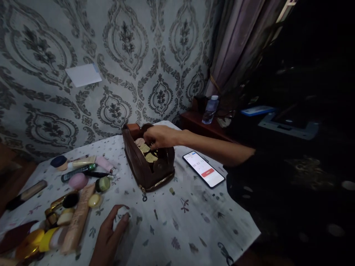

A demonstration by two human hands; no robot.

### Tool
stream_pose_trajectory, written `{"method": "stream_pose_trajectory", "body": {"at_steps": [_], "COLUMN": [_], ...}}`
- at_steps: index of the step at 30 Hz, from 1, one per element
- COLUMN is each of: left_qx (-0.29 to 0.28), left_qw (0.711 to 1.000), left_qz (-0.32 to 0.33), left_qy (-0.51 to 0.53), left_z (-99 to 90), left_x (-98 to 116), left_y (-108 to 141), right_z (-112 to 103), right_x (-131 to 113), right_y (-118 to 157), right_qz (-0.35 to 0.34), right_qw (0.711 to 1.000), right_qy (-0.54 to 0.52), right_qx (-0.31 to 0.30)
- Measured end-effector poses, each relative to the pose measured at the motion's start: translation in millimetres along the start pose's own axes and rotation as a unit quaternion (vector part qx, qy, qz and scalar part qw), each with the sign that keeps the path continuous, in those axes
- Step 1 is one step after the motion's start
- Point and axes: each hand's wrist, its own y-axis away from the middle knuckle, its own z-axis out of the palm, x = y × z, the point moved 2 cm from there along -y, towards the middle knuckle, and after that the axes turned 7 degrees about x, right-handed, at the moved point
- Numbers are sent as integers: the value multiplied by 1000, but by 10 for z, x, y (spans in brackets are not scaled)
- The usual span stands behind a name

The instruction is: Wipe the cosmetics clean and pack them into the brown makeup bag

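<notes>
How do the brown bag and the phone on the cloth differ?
The bag stands upright with its top open, while the phone lies flat and lit up. The bag is brown and bulky; the phone is slim with a dark edge. The right hand reaches into the bag, but neither hand is on the phone. Both rest on the printed cloth.

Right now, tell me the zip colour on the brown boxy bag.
The zip is gold, best seen in the head view.

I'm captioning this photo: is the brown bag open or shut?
Open: the brown bag shows round yellowish items inside, and the right hand reaches in.
</notes>
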Motion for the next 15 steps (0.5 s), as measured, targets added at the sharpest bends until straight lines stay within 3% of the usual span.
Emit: {"method": "stream_pose_trajectory", "body": {"at_steps": [5,10,15], "left_qx": [-4,-20,-29], "left_qw": [1000,1000,999], "left_qz": [19,5,-1], "left_qy": [-16,-17,-34], "left_z": [-2,-8,-24], "left_x": [2,-24,-38], "left_y": [-5,-13,-30], "right_z": [354,485,591], "right_x": [-73,-114,-81], "right_y": [5,-69,-105], "right_qz": [-104,-171,-195], "right_qw": [987,966,966], "right_qy": [91,137,117], "right_qx": [-83,-135,-125]}}
